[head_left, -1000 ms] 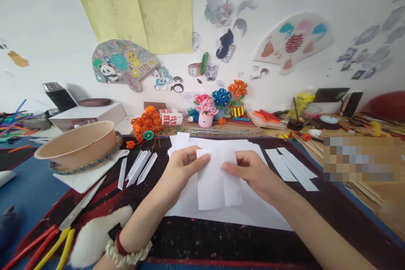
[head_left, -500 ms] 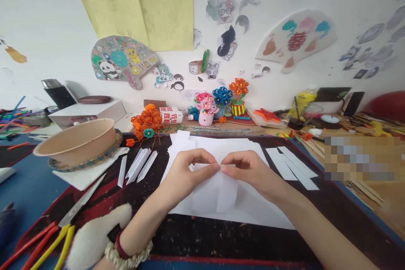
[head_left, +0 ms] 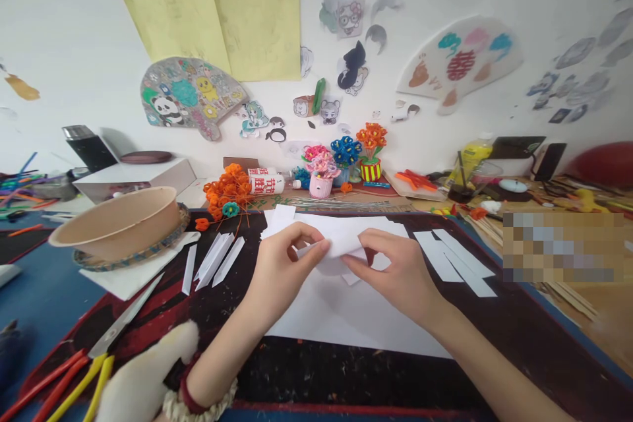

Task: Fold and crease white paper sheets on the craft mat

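A small piece of white paper (head_left: pixel 343 245) is bent over between my two hands, above larger white sheets (head_left: pixel 346 320) on the dark mat. My left hand (head_left: pixel 289 260) pinches its left side between thumb and fingers. On the right, my right hand (head_left: pixel 403 270) grips the other side, thumb below and fingers above. Part of the paper is hidden behind the fingers. Several folded white strips (head_left: pixel 215 262) lie left of my left hand. Flat white paper strips (head_left: pixel 455 265) rest to the right of my right hand.
Scissors with red and yellow handles (head_left: pixel 111 336) lie at the lower left beside a white fluffy object (head_left: pixel 148 369). A tan bowl (head_left: pixel 113 224) stands behind them. Orange craft flowers (head_left: pixel 230 188) and small flower pots line the back by the wall.
The paper's hanging lower part has been bent upward between my hands. My right hand's thumb and fingers have shifted to the paper's right side, and my left hand has moved slightly left.
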`<state>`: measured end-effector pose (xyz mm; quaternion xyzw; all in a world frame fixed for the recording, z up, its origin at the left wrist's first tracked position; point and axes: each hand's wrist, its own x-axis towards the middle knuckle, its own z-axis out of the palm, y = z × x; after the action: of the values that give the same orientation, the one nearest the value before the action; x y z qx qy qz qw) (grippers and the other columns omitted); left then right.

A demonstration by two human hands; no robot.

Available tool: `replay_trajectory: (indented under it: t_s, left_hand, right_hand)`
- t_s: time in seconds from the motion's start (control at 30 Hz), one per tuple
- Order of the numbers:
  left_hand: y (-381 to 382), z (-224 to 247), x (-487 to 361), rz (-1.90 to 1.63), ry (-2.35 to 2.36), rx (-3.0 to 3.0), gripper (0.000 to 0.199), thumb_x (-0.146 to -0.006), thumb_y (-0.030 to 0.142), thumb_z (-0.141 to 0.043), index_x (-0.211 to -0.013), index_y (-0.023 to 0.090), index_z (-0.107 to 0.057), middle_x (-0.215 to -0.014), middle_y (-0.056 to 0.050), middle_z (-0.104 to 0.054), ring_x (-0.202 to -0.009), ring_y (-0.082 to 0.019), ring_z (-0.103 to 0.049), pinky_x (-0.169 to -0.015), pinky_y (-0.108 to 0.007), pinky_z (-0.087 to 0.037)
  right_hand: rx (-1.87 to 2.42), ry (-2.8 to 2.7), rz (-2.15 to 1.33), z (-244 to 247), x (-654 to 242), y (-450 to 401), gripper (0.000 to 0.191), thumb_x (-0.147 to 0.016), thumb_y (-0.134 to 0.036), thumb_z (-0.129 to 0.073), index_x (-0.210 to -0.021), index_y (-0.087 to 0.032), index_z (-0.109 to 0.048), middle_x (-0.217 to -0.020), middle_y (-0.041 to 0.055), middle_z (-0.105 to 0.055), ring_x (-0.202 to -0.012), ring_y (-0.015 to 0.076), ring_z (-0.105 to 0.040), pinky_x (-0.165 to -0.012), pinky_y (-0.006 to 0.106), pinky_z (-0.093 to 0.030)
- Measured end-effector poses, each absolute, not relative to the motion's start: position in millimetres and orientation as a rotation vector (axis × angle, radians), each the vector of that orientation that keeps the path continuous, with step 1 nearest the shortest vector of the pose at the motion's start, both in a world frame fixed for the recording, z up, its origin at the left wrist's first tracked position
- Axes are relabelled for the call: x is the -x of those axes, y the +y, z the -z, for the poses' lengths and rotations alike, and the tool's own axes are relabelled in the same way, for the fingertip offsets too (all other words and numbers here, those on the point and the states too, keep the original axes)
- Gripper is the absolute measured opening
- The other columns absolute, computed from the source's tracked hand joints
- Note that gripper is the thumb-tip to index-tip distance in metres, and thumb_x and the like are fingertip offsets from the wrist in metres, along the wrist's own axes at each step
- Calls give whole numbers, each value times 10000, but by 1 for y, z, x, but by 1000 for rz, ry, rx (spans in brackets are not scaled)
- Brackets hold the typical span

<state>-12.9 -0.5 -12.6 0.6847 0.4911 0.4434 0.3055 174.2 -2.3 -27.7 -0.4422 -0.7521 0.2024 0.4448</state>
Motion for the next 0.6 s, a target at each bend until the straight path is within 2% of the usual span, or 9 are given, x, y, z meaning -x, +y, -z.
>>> replay_trajectory:
  t_s: [0.07, 0.27, 0.37, 0.43, 0.5, 0.6]
  left_hand:
    - [-2, 12, 13, -1163, 1339, -1896, 162, -820, 346, -629, -790, 188, -646, -752, 9, -642, -595, -102, -453, -564, -234, -354]
    - [-4, 10, 14, -1228, 1353, -2010, 129, -841, 296, -595, -764, 194, -612, -748, 15, -637, -631, -108, -496, -578, -228, -370]
    - [-4, 12, 12, -1205, 1379, -2010, 77, -812, 254, -615, -760, 199, -599, -709, 28, -627, -579, -98, -491, -556, -222, -368]
    - [-3, 13, 11, -1189, 1384, -1947, 77, -794, 240, -626, -743, 196, -588, -670, 33, -611, -560, -96, -497, -542, -217, -373]
    - [-3, 12, 11, -1199, 1363, -1844, 101, -791, 260, -631, -734, 189, -588, -658, 25, -603, -565, -101, -510, -527, -213, -382]
    - [-3, 12, 12, -1255, 1284, -1700, 142, -785, 307, -647, -752, 177, -601, -702, -3, -623, -603, -113, -541, -521, -208, -399]
  right_hand:
    - [1064, -1870, -403, 28, -174, -3, 233, -813, -232, -609, -603, -202, -513, -607, -15, -461, -582, 134, -430, -541, 271, -340]
    - [1114, -1796, -612, 31, -175, 0, 184, -805, -340, -648, -682, -207, -615, -588, -13, -533, -558, 141, -469, -521, 265, -365]
    - [1112, -1737, -600, 30, -176, 2, 176, -784, -360, -674, -708, -211, -619, -663, 7, -584, -621, 160, -510, -580, 280, -411]
    - [1047, -1697, -769, 30, -178, 4, 214, -811, -412, -644, -748, -207, -642, -769, 33, -631, -723, 180, -560, -674, 295, -448]
    - [972, -1618, -1070, 30, -180, 6, 333, -877, -501, -529, -849, -202, -674, -886, 63, -659, -839, 205, -590, -744, 316, -465]
    - [942, -1504, -1367, 31, -182, 9, 448, -904, -563, -441, -1018, -197, -674, -1000, 88, -660, -916, 222, -592, -753, 334, -479]
